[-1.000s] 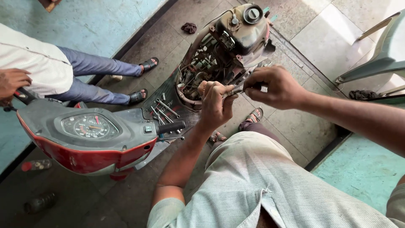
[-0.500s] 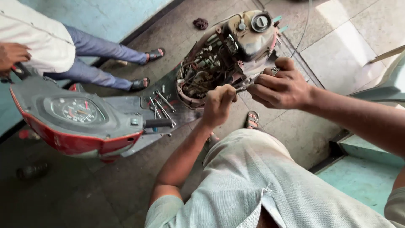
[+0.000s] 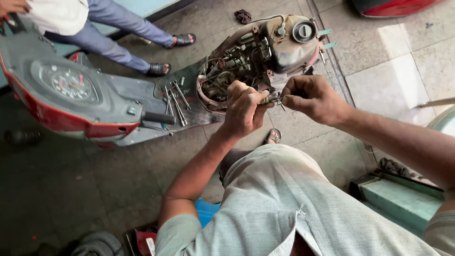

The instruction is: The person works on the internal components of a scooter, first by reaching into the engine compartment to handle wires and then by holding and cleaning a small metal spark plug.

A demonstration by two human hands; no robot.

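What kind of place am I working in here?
Probably a small scooter repair shop or roadside workshop: a stripped red scooter stands on a stone floor with its engine bay exposed, and loose spanners lie on its footboard. Both hands hold a small metal part beside it.

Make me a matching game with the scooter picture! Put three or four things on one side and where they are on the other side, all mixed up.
Things:
1. spanners
2. fuel cap
3. speedometer
4. dark rag

Places:
A. in the handlebar panel
B. on the ground beyond the scooter
C. on the footboard
D. on top of the tank

Pairs: 1-C, 2-D, 3-A, 4-B
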